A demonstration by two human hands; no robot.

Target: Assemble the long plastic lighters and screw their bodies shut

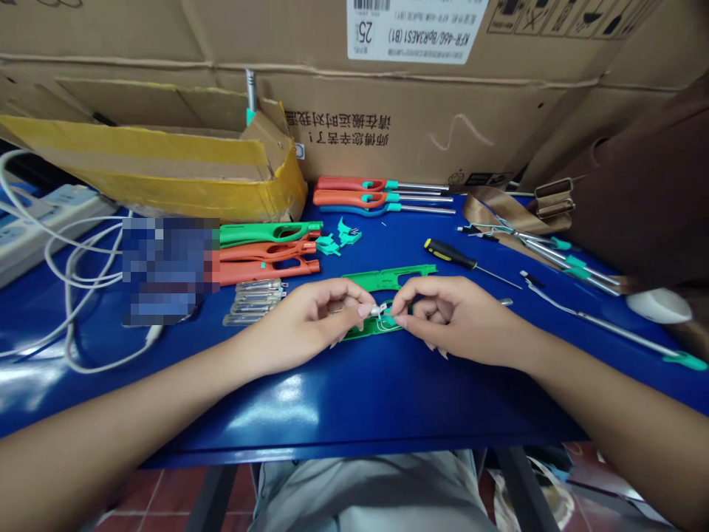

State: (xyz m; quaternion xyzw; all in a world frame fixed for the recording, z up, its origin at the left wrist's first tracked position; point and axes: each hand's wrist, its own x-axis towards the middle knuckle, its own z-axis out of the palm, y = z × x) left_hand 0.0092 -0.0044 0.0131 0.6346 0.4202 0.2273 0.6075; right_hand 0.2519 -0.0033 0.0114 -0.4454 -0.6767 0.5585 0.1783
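My left hand (pixel 324 310) is closed in a pinch on a small clear gas tank, whose metal valve end (pixel 379 309) sticks out past the fingertips. Facing it, my right hand (pixel 446 318) pinches at a thin white tube (pixel 383 322) by the valve; the exact grip is partly hidden by the fingers. Under both hands lies one green lighter shell half (pixel 360 332), with a teal part in it. Just behind is another green shell half (pixel 388 278), its inside facing up. Several clear gas tanks (pixel 255 299) lie left of my left hand.
A screwdriver (pixel 451 253) lies behind my right hand. Assembled lighters (pixel 354 198) rest along the back, with green and orange handles (pixel 266 251) at left. Metal lighter rods (pixel 576 266) lie right. A taped carton (pixel 221 170), white cables (pixel 72 310) and a power strip (pixel 49 229) occupy the left.
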